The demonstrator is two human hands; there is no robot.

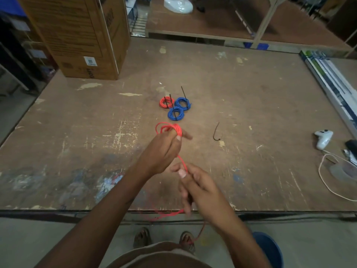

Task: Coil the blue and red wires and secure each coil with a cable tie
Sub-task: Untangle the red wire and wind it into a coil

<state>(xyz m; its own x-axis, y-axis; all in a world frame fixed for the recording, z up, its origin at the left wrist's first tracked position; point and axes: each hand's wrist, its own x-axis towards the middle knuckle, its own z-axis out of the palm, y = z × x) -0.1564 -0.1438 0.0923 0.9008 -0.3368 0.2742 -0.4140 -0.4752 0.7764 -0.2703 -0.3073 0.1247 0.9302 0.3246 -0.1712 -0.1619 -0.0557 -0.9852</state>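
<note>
My left hand [164,151] grips a partly wound coil of red wire [170,129] above the table, thumb on the loops. From that coil the red wire runs down to my right hand [197,188], which pinches it between thumb and fingers. The loose tail [170,214] drops past the table's front edge toward the floor. Farther back lie a tied red coil [166,103] and two tied blue coils [182,103] [175,114], each with a black cable tie sticking up. A loose black cable tie [216,132] lies to the right of my hands.
A large cardboard box [77,35] stands at the table's back left. A white game controller [323,139] and a white cable [328,182] lie at the right edge. A blue bucket [270,248] sits on the floor by my feet.
</note>
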